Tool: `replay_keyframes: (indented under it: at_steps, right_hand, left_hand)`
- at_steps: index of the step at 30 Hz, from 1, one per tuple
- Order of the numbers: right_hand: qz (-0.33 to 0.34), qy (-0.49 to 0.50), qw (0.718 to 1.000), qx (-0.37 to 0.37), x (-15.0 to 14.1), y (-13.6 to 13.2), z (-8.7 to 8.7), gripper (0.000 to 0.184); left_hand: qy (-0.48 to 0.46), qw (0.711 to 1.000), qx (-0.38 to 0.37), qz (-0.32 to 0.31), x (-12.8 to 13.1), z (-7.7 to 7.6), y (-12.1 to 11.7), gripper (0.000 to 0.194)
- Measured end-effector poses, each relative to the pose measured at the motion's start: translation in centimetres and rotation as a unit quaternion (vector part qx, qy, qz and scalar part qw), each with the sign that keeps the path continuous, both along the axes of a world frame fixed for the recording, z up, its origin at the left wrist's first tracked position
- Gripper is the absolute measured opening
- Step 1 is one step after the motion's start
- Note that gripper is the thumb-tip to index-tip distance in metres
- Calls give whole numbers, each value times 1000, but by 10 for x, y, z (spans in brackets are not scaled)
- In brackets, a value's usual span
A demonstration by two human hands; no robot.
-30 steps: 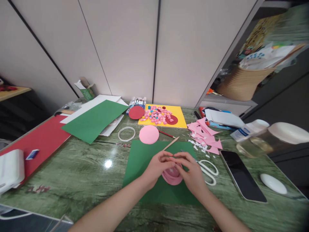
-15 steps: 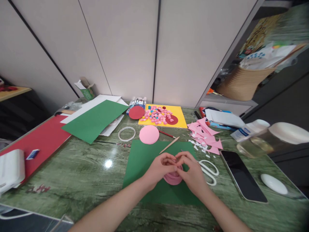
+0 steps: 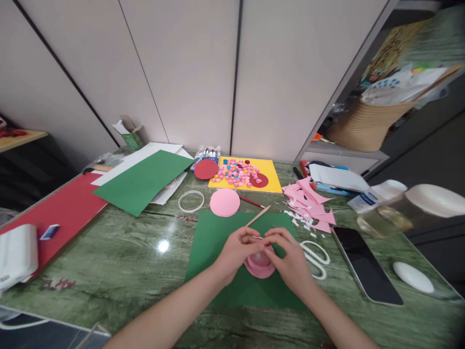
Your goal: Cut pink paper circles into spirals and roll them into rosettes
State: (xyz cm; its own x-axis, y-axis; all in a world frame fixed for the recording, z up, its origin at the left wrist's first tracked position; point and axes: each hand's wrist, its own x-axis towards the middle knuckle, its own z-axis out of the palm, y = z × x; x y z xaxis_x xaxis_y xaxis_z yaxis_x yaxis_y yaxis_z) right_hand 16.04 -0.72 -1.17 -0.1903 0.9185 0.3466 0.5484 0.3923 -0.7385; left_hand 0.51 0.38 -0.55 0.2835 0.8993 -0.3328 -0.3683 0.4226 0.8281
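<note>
My left hand (image 3: 236, 249) and my right hand (image 3: 288, 259) meet over a green paper sheet (image 3: 214, 242) in front of me. Together they pinch a pink coiled paper piece (image 3: 259, 265), which hangs below the fingertips and touches the sheet. A thin wooden stick (image 3: 258, 215) pokes out from the fingers toward the far right. Both hands have their fingers pressed together on the pink piece. A pink paper disc (image 3: 224, 202) lies just beyond the sheet.
White-handled scissors (image 3: 315, 255) lie right of my hands, then a black phone (image 3: 366, 264) and pink paper scraps (image 3: 308, 201). A yellow sheet (image 3: 271, 170) with several small rolled paper pieces, a white ring (image 3: 191, 201) and green paper (image 3: 141, 180) lie farther back on the green marble table (image 3: 119, 252).
My fingers have shifted slightly on the pink coil, which now looks rounder and more gathered. The wooden stick has tilted a little. Everything else stays put.
</note>
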Motion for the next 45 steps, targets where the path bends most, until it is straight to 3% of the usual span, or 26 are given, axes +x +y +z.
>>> replay_keyframes:
  at_steps: [4,11,22,37,45]
  right_hand:
    - [10,1,1000,11,1,1,-3,9]
    - [57,10,998,6,0,-1,-8,28]
    - [-11,13,1000,20,3,1,-9,8]
    - [-1,35,998,-45,-3,0,-1,18]
    - [6,-1,1000,-14,-3,-1,0,13]
  left_hand:
    - [-7,1000,-3,-4,-1,0,1,37]
    - [-10,1000,6,-6,0,1,0,33]
    - [-21,999,7,-24,-1,2,-2,34]
    - [4,998,12,-68,1,3,-3,33]
    - [5,999,16,-43,1,4,-3,31]
